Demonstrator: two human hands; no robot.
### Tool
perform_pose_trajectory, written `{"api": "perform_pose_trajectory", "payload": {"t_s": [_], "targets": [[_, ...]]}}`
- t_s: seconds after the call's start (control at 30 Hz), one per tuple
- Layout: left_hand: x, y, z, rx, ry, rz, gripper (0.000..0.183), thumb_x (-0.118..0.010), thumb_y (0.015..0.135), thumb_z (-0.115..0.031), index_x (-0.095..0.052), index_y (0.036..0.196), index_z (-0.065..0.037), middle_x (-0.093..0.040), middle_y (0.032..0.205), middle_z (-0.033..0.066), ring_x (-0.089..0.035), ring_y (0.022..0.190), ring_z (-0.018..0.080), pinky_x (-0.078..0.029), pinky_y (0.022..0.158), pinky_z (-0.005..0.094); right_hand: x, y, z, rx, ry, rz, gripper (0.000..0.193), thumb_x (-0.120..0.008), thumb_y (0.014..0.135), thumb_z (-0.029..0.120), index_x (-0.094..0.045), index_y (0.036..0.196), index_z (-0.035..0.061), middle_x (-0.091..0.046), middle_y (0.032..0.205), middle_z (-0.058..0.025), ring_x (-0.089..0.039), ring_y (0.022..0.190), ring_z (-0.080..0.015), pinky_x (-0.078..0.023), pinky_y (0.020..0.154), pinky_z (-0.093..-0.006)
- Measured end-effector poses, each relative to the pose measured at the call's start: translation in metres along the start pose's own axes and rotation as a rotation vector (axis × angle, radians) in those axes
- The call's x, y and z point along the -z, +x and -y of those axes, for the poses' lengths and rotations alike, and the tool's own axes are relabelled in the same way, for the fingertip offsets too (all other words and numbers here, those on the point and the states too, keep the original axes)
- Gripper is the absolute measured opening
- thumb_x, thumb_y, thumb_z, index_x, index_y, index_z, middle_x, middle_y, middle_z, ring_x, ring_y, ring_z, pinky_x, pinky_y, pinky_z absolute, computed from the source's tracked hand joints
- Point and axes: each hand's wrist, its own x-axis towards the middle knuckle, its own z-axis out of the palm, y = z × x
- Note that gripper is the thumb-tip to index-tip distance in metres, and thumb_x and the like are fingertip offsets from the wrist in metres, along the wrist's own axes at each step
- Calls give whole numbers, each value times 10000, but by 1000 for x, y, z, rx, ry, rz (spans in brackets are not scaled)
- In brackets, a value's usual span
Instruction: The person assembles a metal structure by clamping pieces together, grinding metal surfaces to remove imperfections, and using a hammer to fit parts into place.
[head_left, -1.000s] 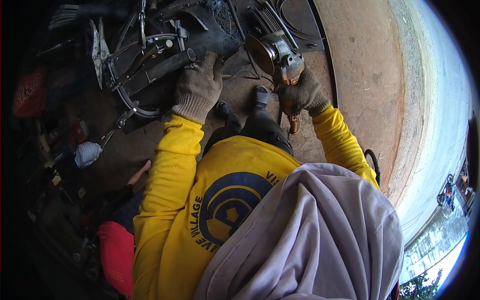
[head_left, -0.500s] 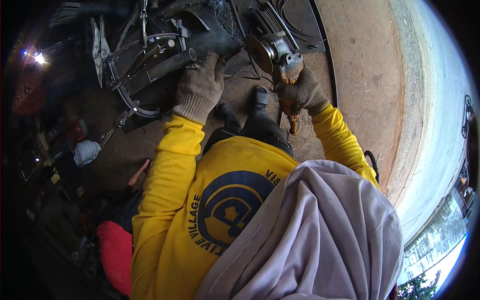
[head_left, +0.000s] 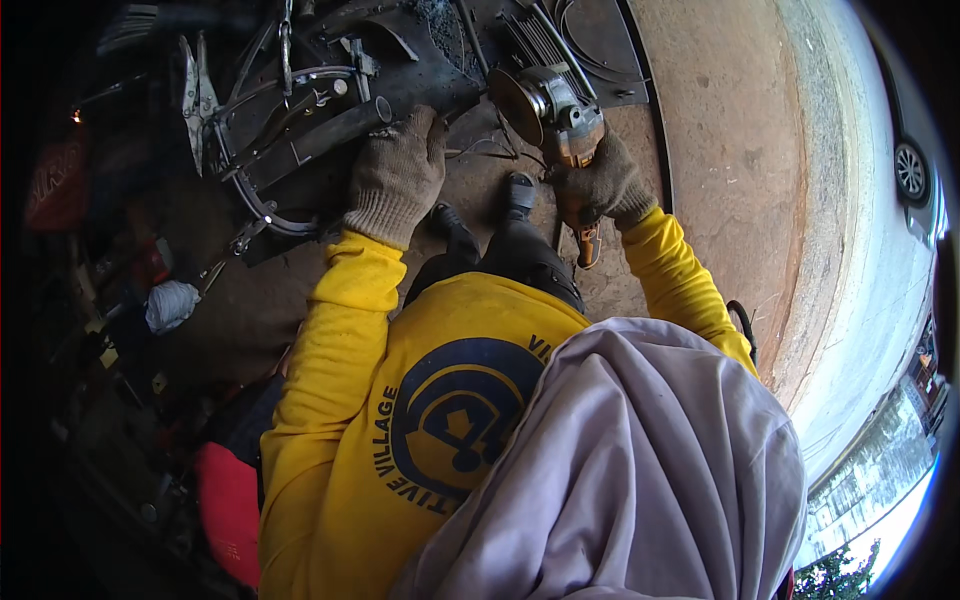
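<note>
My right hand (head_left: 603,182), in a brown knitted glove, is wrapped round the body of an angle grinder (head_left: 575,125). The grinder's disc (head_left: 516,107) stands on edge toward the left, beside the bench edge. My left hand (head_left: 398,172), gloved alike, lies at the near edge of the bench, next to the open end of a metal pipe (head_left: 345,130). Its fingers are pressed together and curl down out of sight; what they hold, if anything, is hidden. Left of it lies a curved metal frame (head_left: 240,180) with locking pliers (head_left: 197,100) on it.
The dark metal bench (head_left: 440,85) carries rods, wire and a ribbed metal piece (head_left: 545,50). A person in red (head_left: 228,500) is low at my left, near a pale cloth bundle (head_left: 172,305). Brown ground (head_left: 730,150) stretches to the right, with a car (head_left: 910,150) beyond.
The bright light at the far left has shrunk to a small orange glow. A car has come into view at the right rim. The person in red has shifted. My hands have barely moved.
</note>
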Motion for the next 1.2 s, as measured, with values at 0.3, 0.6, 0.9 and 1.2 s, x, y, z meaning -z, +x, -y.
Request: {"api": "perform_pose_trajectory", "payload": {"t_s": [0.3,0.6,0.9,1.2], "targets": [[0,-1,-1,1,-39,-10,185,-556,994,-280,-600,1034,-104,-686,827,186,-676,732,400,-550,596,446,2,-2,9,-14,-13,51,685,-825,695,186,-551,1302,27,-654,1198,-97,-625,1073,-211,-493,966,-367],[-2,-2,-1,-16,-24,-29,192,-561,991,-288,-600,1027,-104,-686,837,181,-676,742,394,-550,605,444,4,-2,10,-11,-55,25,685,-827,684,173,-559,1297,28,-656,1196,-94,-622,1075,-210,-487,973,-366],[-3,-3,-4,-5,-20,-3,180,-562,987,-265,-597,1028,-94,-683,838,164,-678,755,381,-551,613,434,-1,-2,10,-9,32,-10,734,-873,662,296,-557,1270,33,-663,1158,-138,-634,1061,-272,-496,954,-394],[-5,-3,-4,-31,128,85,196,-543,992,-240,-627,1045,-71,-637,1015,123,-686,835,307,-559,668,389,1,-2,5,50,-48,-55,766,-882,663,324,-537,1282,32,-657,1177,-149,-634,1075,-286,-500,961,-398]]}}
